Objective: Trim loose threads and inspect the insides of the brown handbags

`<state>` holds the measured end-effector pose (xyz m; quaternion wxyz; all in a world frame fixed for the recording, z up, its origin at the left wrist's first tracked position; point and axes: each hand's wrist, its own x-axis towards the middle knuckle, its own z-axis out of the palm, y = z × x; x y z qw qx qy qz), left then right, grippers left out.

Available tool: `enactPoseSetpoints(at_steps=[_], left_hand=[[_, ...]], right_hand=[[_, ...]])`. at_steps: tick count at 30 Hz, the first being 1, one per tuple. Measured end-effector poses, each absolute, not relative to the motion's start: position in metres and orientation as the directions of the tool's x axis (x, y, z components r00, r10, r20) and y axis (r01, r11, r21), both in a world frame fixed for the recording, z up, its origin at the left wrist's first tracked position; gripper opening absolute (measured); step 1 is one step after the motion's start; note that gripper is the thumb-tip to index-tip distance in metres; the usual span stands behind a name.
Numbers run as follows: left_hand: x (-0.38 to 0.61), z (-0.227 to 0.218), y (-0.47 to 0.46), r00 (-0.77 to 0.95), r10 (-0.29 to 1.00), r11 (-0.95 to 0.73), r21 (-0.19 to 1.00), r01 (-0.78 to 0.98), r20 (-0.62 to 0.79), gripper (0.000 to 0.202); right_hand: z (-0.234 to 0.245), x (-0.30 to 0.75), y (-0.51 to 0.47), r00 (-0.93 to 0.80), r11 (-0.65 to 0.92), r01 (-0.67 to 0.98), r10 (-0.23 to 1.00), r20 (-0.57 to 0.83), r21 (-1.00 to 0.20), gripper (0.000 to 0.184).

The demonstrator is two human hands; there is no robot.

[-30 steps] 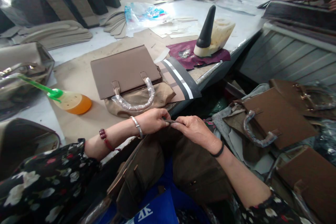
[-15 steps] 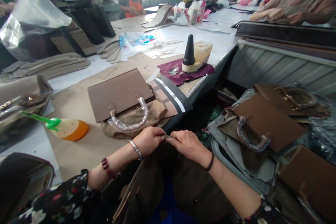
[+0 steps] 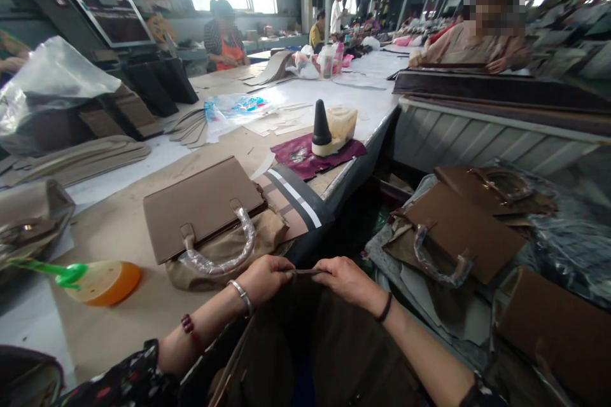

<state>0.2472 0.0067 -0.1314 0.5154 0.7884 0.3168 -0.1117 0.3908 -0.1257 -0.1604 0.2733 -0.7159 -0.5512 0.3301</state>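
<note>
My left hand [image 3: 266, 281] and my right hand [image 3: 347, 281] both pinch the upper edge of a dark brown bag [image 3: 353, 350] in front of my body. A short taut stretch of that edge shows between the fingertips, and the bag's lower part runs out of view. Close beyond my left hand lies a taupe handbag [image 3: 205, 203] on the table, its curved handle [image 3: 222, 266] wrapped in clear plastic. A bottle of orange liquid [image 3: 112, 283] with a green spout lies to the left.
The table [image 3: 109, 222] holds a black cone-shaped container [image 3: 321, 124] on purple material [image 3: 305, 162], a striped piece [image 3: 298, 200] and plastic bags. More brown handbags [image 3: 470, 229] are heaped at the right, below a ribbed panel [image 3: 477, 133]. A co-worker [image 3: 491, 44] sits beyond it.
My hands have drawn slightly apart, so more of the bag's edge shows between them. The view has tilted upward, and the table things appear lower. Both grips stay closed.
</note>
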Motion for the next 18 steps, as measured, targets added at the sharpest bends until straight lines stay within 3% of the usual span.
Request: enactPoseSetpoints(at_steps=[11,18], left_hand=[[0.253,-0.124,0.005,0.722,0.369,-0.068,0.758,0.648,-0.585,0.034],[0.259,-0.12,0.004,0.718,0.375,-0.09,0.748,0.658,-0.587,0.032]], right_hand=[[-0.166,0.408,-0.136,0.205,-0.283,0.488,0.957,-0.207,-0.826,0.019],[-0.17,0.406,-0.14,0.253,-0.278,0.454,0.951,-0.177,-0.846,0.016]])
